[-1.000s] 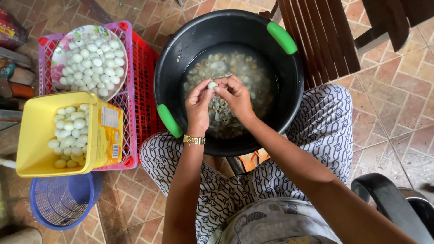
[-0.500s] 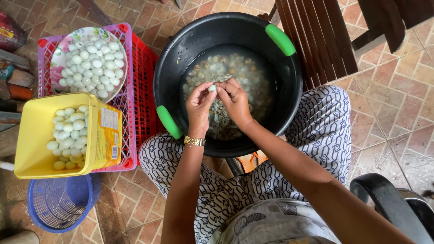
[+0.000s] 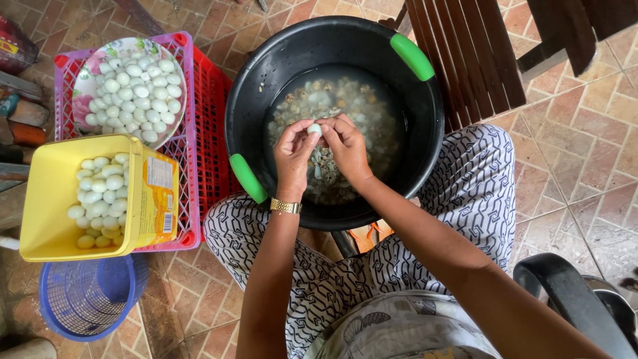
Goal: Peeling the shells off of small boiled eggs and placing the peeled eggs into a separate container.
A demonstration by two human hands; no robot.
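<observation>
A black tub (image 3: 425,133) with green handles rests on my lap, filled with water, small eggs and shell bits. Over its middle, my left hand (image 3: 294,159) and my right hand (image 3: 345,147) meet, fingertips pinching one small white egg (image 3: 314,129) between them. A gold watch (image 3: 286,206) circles my left wrist. To the left, a flowered plate (image 3: 83,90) piled with peeled white eggs sits in a pink crate (image 3: 193,166). A yellow box (image 3: 50,199) holding several more eggs lies on the crate's near side.
A blue mesh basket (image 3: 86,299) stands on the tiled floor below the yellow box. A dark wooden chair (image 3: 478,53) is behind the tub at upper right. A black rounded object (image 3: 571,299) sits at lower right. Bottles and clutter line the left edge.
Both hands stay over the tub, working the same small egg; the fingers have shifted slightly around it. Nothing else has moved.
</observation>
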